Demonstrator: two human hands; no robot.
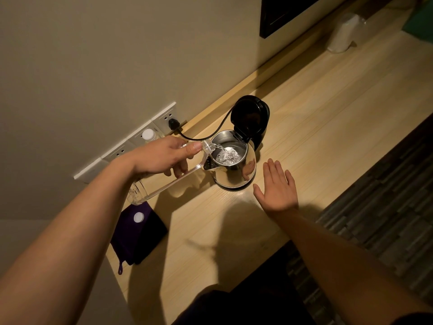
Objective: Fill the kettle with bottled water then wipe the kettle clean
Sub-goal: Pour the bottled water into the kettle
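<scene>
A: Where is the kettle located?

B: The kettle is placed upright on the table, near the wall-side edge. Its black lid is hinged fully open, so the steel interior is exposed. A black cord is routed from behind the kettle to a plug seated in the wall sockets.

A: How is the bottle held?

B: The clear bottle is enclosed by the grip of the left hand, with the fingers wrapped around its upper body. The bottle is tilted steeply, its mouth set just above the kettle rim on the spout side. A stream of water is seen falling into the kettle.

A: And the right hand?

B: It is held flat with the fingers spread wide, just beside the kettle base on the side toward the front edge. Nothing is held in it. Contact with the table cannot be confirmed.

A: Other items?

B: A folded purple cloth is laid at the left end of the table, and a white bottle cap is placed on it.
</scene>
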